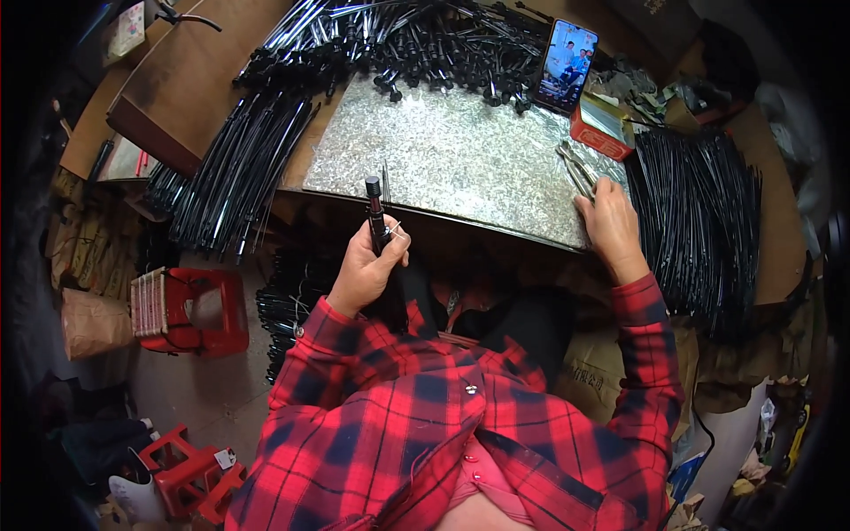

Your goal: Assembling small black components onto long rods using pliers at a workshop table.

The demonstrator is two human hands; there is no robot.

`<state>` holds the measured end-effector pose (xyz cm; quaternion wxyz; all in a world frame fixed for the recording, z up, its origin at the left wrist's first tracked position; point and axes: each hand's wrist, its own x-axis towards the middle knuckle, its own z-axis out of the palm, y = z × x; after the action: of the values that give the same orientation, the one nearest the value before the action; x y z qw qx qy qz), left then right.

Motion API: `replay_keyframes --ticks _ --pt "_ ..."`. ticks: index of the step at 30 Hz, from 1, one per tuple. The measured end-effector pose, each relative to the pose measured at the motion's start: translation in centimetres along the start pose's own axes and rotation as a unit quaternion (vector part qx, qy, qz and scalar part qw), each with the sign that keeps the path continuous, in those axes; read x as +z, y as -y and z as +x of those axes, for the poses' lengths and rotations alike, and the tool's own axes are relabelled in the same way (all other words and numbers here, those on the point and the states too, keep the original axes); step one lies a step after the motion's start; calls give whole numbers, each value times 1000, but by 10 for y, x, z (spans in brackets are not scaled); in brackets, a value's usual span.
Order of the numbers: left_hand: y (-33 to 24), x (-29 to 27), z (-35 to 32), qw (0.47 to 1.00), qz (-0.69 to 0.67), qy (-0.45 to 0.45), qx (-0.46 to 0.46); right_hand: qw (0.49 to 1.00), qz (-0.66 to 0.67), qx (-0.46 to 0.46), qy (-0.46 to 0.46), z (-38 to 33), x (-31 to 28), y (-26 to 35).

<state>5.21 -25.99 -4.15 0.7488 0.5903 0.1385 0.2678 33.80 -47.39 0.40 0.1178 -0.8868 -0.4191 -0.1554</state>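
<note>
My left hand (367,265) is closed around a black umbrella shaft (374,202), held upright in front of the table's near edge. The shaft has a black cylindrical cap at its top. Thin metal wires or ribs stick out beside it and by my fingers; its lower end is lost against dark clothing. On the right side of the mottled metal sheet (443,150), my right hand (613,223) has its fingers closed on the handles of metal pliers (577,168). The plier jaws point away from me, toward a small red box (602,129).
A heap of black-and-silver umbrella shafts (398,44) covers the table's far side. Bundles of black ribs lie at left (239,168) and right (695,221), overhanging the edge. A phone (567,66) stands behind the red box. Red stools (208,310) stand on the floor at left.
</note>
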Motion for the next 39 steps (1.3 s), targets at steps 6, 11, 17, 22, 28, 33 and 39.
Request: replay_keyframes --ticks 6,11,17,22,28,33,39 --pt "-18 22 -10 995 86 -5 57 997 -76 9 27 -6 15 -17" --pt "-20 21 -9 991 115 17 69 996 -76 -33 -28 -5 17 -18" --pt "-8 8 -5 995 83 30 41 956 286 34 45 -10 -17 28" --pt "-10 7 -4 997 58 55 -22 948 274 -150 54 -25 -36 67" --pt "-11 4 -3 995 71 62 20 948 129 -285 -58 -30 -40 93" --pt "-9 2 -6 996 13 86 -1 942 5 -316 -110 -27 -41 105" --pt "-5 6 -4 999 -7 42 -7 942 -6 -320 -104 -31 -37 107"
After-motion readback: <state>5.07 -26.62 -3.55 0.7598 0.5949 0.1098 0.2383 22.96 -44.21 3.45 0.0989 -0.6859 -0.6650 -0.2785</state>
